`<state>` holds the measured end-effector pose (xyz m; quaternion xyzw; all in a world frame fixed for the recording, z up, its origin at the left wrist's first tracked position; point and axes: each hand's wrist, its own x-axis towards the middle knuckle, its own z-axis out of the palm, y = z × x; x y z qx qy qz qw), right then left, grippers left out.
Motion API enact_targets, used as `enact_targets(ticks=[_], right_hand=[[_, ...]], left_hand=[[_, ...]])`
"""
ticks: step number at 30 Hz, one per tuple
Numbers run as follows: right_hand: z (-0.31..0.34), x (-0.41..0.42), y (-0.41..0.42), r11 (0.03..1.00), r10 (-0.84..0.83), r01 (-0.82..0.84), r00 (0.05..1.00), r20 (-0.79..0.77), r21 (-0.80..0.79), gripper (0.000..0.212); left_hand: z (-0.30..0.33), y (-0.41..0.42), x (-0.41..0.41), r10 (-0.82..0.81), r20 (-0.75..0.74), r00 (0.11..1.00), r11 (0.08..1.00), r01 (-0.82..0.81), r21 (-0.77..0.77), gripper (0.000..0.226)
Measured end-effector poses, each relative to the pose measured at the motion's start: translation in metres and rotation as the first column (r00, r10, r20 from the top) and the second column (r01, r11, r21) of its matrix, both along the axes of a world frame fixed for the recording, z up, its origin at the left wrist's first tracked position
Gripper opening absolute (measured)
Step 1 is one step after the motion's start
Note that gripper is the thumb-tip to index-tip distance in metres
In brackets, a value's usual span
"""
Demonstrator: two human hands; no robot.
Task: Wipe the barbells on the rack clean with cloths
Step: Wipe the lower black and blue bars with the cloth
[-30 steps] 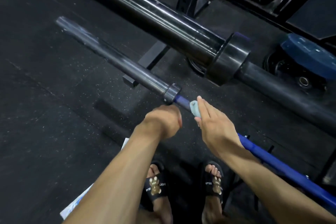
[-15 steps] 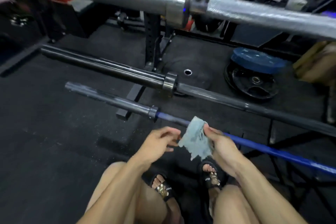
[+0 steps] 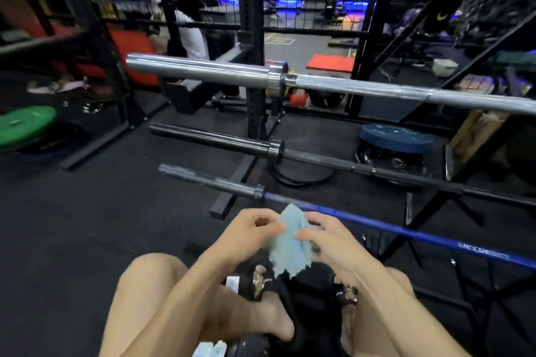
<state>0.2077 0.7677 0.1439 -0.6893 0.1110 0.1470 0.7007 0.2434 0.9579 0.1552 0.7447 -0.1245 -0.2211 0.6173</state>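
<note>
Dark rubber gym flooring stretches out below you, with black rack uprights rising ahead and blue-lit equipment blurred in the far background. Three barbells lie across the rack, stepped one below the other. Highest and farthest is the silver barbell, bright and shiny, with a thick sleeve and collar at its left end. Below it sits the black barbell, matte and dark. Nearest you and lowest is the blue barbell, its shaft a glossy blue with a grey sleeve on the left; it passes just behind your hands. A blue weight plate rests on darker plates on the floor to the right, and a green weight plate lies at far left. Your knees are bent beneath you, feet in black sandals. Your left hand and right hand meet in front of you, fingers of both pinching a pale blue cloth that hangs crumpled between them, just in front of the blue bar and not on it.
</note>
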Motion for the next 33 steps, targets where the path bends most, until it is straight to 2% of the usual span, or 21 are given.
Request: enact_targets(ticks=[1,3,5,7,9,11,13,14,17,20,23,25,28,31,33], right_hand=[[0.003,-0.002,0.001,0.999,0.008,-0.008,1.000,-0.015,-0.046,0.027],[0.004,-0.004,0.003,1.000,-0.008,0.007,0.999,-0.051,-0.024,0.024],[0.003,-0.002,0.006,0.993,-0.066,0.074,0.994,-0.087,0.093,0.018],[-0.001,0.004,0.013,0.952,-0.118,0.150,0.984,-0.131,0.269,0.009],[-0.007,0.010,0.022,0.892,-0.078,0.136,0.986,-0.150,0.432,0.020],[-0.019,0.018,0.032,0.884,0.060,0.008,0.990,-0.131,0.468,0.034],[-0.036,0.030,0.045,0.889,0.148,-0.081,0.982,-0.117,0.451,0.048],[-0.044,0.039,0.051,0.900,0.141,-0.077,0.983,-0.121,0.429,0.049],[-0.075,0.078,0.066,0.942,0.046,0.015,0.984,-0.172,0.335,0.040],[-0.109,0.127,0.075,0.943,-0.005,0.087,0.968,-0.251,0.320,0.035],[-0.134,0.176,0.080,0.926,-0.092,0.196,0.946,-0.311,0.323,0.045],[-0.144,0.201,0.081,0.947,-0.102,0.176,0.958,-0.268,0.268,0.051],[-0.152,0.219,0.082,0.963,-0.120,0.157,0.978,-0.172,0.218,0.038],[-0.148,0.227,0.089,0.958,-0.190,0.211,0.974,-0.120,0.192,0.028],[-0.146,0.228,0.091,0.952,-0.237,0.250,0.967,-0.092,0.174,0.022]], left_hand=[[0.004,0.003,0.000,0.017,-0.005,1.000,1.000,-0.017,0.001,0.015],[0.010,0.010,0.003,0.056,-0.058,0.997,0.998,-0.056,0.003,0.018],[0.011,0.018,0.006,0.072,-0.138,0.988,0.997,-0.074,-0.007,0.027],[0.007,0.026,0.009,0.054,-0.221,0.974,0.998,-0.063,-0.032,0.022],[-0.002,0.036,0.014,0.035,-0.295,0.955,0.993,-0.066,-0.096,0.011],[-0.016,0.047,0.022,0.042,-0.340,0.939,0.986,-0.093,-0.135,0.012],[-0.031,0.058,0.036,0.040,-0.391,0.920,0.981,-0.111,-0.160,0.026],[-0.039,0.065,0.045,0.041,-0.413,0.910,0.978,-0.121,-0.169,0.026],[-0.069,0.085,0.087,0.029,-0.454,0.891,0.987,-0.099,-0.130,0.020],[-0.102,0.100,0.141,0.016,-0.478,0.878,0.996,-0.056,-0.071,0.026],[-0.127,0.108,0.190,-0.012,-0.516,0.856,0.994,-0.047,-0.100,0.040],[-0.139,0.110,0.214,-0.012,-0.547,0.837,0.990,-0.067,-0.123,0.044],[-0.150,0.112,0.241,0.014,-0.457,0.890,0.998,-0.039,-0.044,0.036],[-0.148,0.114,0.256,-0.013,-0.335,0.942,1.000,0.019,0.014,0.058],[-0.144,0.115,0.260,-0.073,-0.279,0.957,0.996,0.084,0.026,0.064]])
